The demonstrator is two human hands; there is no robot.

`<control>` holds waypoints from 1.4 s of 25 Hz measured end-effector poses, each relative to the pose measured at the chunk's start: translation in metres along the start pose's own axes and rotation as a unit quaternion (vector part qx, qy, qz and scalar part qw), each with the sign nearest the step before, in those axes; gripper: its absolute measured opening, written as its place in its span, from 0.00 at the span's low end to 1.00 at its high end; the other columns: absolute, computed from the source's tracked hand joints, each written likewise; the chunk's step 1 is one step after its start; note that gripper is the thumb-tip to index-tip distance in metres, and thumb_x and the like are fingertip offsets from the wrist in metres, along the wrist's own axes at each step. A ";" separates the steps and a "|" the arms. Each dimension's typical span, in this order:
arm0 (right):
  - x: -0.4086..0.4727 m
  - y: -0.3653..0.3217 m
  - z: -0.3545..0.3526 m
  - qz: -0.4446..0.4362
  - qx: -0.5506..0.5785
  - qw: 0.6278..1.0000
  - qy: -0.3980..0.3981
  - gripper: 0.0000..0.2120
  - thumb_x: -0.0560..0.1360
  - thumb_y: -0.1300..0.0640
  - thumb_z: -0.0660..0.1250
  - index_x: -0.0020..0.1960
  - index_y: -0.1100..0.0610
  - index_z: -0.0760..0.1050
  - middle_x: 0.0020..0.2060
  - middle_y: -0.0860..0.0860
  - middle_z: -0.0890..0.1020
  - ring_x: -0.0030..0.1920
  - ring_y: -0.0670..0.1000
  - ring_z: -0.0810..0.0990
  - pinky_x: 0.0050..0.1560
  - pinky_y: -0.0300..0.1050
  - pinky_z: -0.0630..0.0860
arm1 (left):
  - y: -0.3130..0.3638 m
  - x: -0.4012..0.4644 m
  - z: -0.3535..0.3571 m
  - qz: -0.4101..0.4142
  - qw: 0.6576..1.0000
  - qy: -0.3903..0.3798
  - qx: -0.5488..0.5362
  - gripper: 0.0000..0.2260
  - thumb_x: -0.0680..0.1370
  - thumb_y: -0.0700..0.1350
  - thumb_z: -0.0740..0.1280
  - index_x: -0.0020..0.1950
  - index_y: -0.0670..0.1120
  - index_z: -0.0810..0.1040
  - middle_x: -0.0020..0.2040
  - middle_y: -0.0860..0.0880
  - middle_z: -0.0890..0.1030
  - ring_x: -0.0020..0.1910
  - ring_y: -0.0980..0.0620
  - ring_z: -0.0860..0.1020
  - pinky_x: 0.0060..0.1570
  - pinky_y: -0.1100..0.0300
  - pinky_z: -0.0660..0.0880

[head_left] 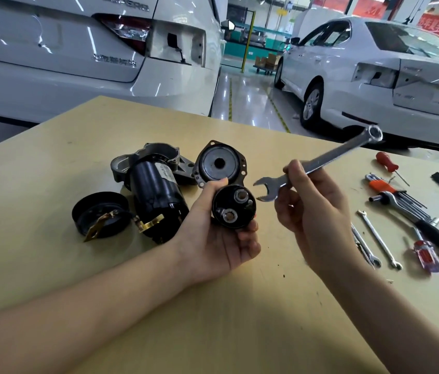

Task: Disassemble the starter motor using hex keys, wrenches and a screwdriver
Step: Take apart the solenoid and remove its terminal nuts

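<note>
My left hand [221,238] grips a black solenoid [233,209] above the table, its end with two terminal studs facing me. My right hand [312,206] holds a silver combination wrench [320,160] by the shaft; its open jaw hangs just right of the solenoid, apart from it, and the ring end points up to the right. On the table behind lie the black motor body [156,195] in its aluminium nose housing [143,157], a round flanged part [219,163] and a black end cap [101,213] with a brass strap.
Tools lie at the right on the tan table [51,265]: a red-handled screwdriver [388,164], a hex key set in an orange holder [393,193], two small wrenches [380,240], a clear red screwdriver [426,255], a black-handled tool [436,236]. White cars stand beyond.
</note>
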State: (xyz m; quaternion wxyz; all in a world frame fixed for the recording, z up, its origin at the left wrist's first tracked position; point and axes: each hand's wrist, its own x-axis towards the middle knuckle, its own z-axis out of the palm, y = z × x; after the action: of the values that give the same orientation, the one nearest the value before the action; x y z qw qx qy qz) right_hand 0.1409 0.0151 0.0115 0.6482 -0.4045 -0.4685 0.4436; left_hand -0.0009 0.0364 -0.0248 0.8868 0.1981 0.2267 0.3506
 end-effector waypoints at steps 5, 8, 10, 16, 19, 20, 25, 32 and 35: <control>-0.006 0.002 0.006 -0.019 0.006 0.999 -0.040 0.07 0.71 0.51 0.65 0.42 0.55 0.72 0.27 0.54 0.77 0.20 0.49 0.68 0.21 0.34 0.61 | 0.000 0.000 0.000 0.013 1.000 -0.002 0.016 0.21 0.71 0.61 0.65 0.42 0.42 0.74 0.31 0.44 0.74 0.26 0.51 0.67 0.29 0.61 0.72; -0.005 0.002 0.007 -0.011 0.001 0.999 -0.047 0.07 0.71 0.51 0.65 0.42 0.55 0.72 0.27 0.53 0.77 0.21 0.49 0.68 0.22 0.34 0.61 | 0.000 0.000 0.001 0.014 1.000 -0.006 0.018 0.21 0.72 0.61 0.64 0.41 0.42 0.75 0.32 0.44 0.74 0.26 0.51 0.67 0.29 0.61 0.72; -0.004 0.001 0.007 -0.010 -0.006 0.998 -0.057 0.07 0.72 0.51 0.65 0.42 0.55 0.72 0.27 0.53 0.77 0.21 0.49 0.68 0.22 0.35 0.61 | 0.000 0.000 0.001 0.014 1.000 -0.007 0.019 0.20 0.72 0.61 0.64 0.40 0.43 0.75 0.32 0.44 0.74 0.27 0.51 0.67 0.30 0.61 0.72; 0.010 -0.002 0.006 0.033 -0.029 0.996 -0.082 0.08 0.78 0.55 0.62 0.41 0.54 0.71 0.26 0.50 0.75 0.23 0.49 0.66 0.23 0.37 0.60 | 0.000 0.000 0.001 0.003 1.000 -0.004 0.010 0.21 0.70 0.61 0.65 0.43 0.42 0.73 0.31 0.45 0.74 0.26 0.52 0.67 0.29 0.62 0.72; 0.013 -0.001 0.006 0.045 -0.040 0.992 -0.107 0.10 0.79 0.54 0.61 0.40 0.53 0.71 0.27 0.51 0.75 0.22 0.49 0.65 0.24 0.36 0.60 | 0.000 0.000 0.000 0.003 1.000 -0.007 0.012 0.21 0.71 0.62 0.64 0.41 0.42 0.74 0.32 0.45 0.73 0.26 0.52 0.67 0.29 0.61 0.72; 0.013 0.001 0.006 0.043 -0.041 0.992 -0.112 0.09 0.79 0.54 0.62 0.40 0.52 0.72 0.27 0.51 0.75 0.22 0.48 0.65 0.23 0.35 0.61 | 0.000 0.000 0.000 0.004 1.000 -0.008 0.011 0.22 0.72 0.62 0.64 0.41 0.42 0.75 0.32 0.45 0.73 0.26 0.52 0.67 0.29 0.61 0.72; 0.017 0.000 0.007 0.027 -0.059 0.988 -0.140 0.08 0.78 0.53 0.63 0.41 0.54 0.71 0.26 0.51 0.72 0.23 0.47 0.64 0.23 0.35 0.60 | 0.000 0.000 -0.001 0.003 1.000 -0.006 0.007 0.22 0.72 0.62 0.64 0.41 0.42 0.74 0.32 0.45 0.73 0.26 0.52 0.67 0.29 0.62 0.72; 0.059 -0.036 0.046 -0.024 -0.363 0.843 -0.396 0.09 0.77 0.58 0.65 0.42 0.63 0.78 0.26 0.51 0.70 0.23 0.41 0.64 0.23 0.30 0.60 | 0.000 0.000 0.001 0.000 1.000 -0.004 0.000 0.24 0.62 0.59 0.70 0.45 0.41 0.72 0.31 0.45 0.73 0.25 0.51 0.67 0.29 0.63 0.70; 0.070 -0.050 0.068 -0.019 -0.481 0.730 -0.484 0.11 0.75 0.52 0.68 0.46 0.61 0.82 0.28 0.51 0.74 0.26 0.43 0.67 0.26 0.33 0.62 | -0.001 0.002 0.000 0.003 1.000 -0.005 -0.014 0.27 0.65 0.65 0.67 0.44 0.40 0.72 0.31 0.45 0.73 0.25 0.51 0.67 0.28 0.62 0.71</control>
State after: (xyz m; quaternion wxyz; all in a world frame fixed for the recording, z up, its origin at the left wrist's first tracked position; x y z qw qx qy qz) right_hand 0.0965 0.0755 0.0923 0.0603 -0.3837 -0.8772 0.2823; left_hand 0.0003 0.0374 -0.0259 0.8896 0.1879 0.2163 0.3556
